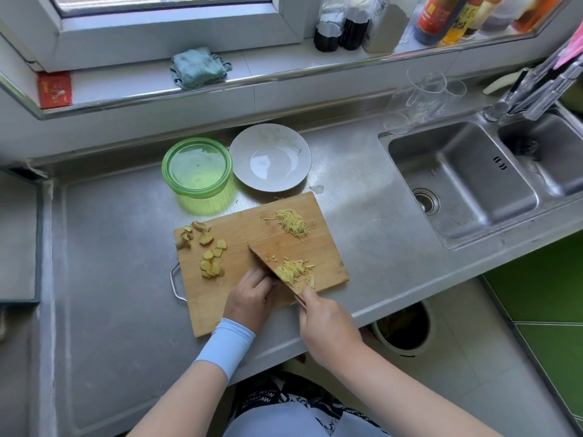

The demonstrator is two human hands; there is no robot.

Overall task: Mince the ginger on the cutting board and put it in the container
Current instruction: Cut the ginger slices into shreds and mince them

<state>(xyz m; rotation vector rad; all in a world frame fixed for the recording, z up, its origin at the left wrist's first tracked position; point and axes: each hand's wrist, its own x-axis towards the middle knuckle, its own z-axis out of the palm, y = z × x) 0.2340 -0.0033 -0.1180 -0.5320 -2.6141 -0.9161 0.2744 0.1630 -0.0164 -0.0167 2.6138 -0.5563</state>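
The right hand [328, 323] gripped the knife [265, 261] over the ginger [295, 271]; the left hand [250, 296] curled beside, its hold hidden. Short, close cuts were needed.

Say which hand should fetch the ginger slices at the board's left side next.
Left. The left hand lies on the wooden cutting board nearer the yellow ginger slices; the right hand grips the broad-bladed knife.

Matt wooden cutting board [220, 307], dull brushed-metal bench [110, 247] beneath it, translucent green plastic container [197, 167] just behind, glossy plate [270, 157] beside that
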